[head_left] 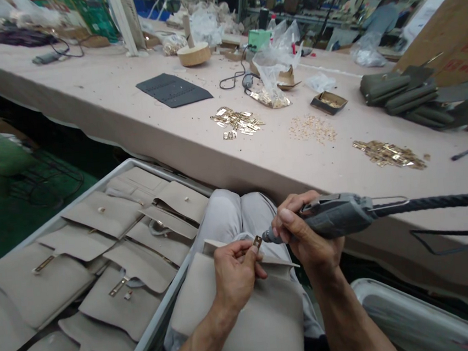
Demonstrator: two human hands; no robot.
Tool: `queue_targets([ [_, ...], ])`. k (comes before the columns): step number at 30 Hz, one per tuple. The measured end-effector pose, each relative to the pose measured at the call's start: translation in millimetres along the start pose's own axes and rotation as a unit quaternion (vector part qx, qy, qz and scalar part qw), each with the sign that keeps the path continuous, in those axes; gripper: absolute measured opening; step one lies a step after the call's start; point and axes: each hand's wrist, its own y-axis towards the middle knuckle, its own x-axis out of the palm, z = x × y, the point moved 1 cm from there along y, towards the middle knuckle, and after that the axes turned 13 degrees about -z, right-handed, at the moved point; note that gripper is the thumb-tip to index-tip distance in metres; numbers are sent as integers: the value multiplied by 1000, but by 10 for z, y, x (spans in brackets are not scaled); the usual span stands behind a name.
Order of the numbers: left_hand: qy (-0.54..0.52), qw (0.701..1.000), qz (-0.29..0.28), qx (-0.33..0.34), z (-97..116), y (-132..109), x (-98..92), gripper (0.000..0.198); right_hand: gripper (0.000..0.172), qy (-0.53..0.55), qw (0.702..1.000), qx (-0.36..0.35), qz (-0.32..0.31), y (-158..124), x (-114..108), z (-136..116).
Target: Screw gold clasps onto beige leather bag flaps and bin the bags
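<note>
My left hand [235,272] pinches the flap of a beige leather bag [247,317] that lies on my lap, fingers holding a small gold metal clasp [257,241] at the flap's edge. My right hand [305,232] grips a grey electric screwdriver [337,216] with a black cord running off to the right. Its tip touches the gold clasp from the right.
A grey tray [156,315] at my left holds several beige bags with gold clasps. The long pink worktable [128,108] carries piles of gold fittings [237,121], small screws [312,128], a dark leather panel [174,89], plastic bags and stacked olive pieces [408,95]. People work far behind.
</note>
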Motion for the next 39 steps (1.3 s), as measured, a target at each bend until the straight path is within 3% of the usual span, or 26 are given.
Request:
queue_targets([
  [10,-6,1000,-15,14,-42,-17,-6,26,17,43,994,71,-66,7,-7,37],
  [19,33,999,-36,14,-13,-15,-20,24,21,26,992,96,-74,-9,28,49],
  [25,38,998,-40,12,-27,-26,-21,22,21,15,993,103,-58,-26,14,44],
  [31,26,999,-33,19,8,-14,28,21,16,25,990,49,-127,13,-133,-157],
  [35,21,999,-14,30,-2,8,45,22,13,97,991,-14,-89,148,-295,-365],
  [39,76,995,-4,65,-38,-18,54,28,12,100,994,-33,3,295,-543,-494],
])
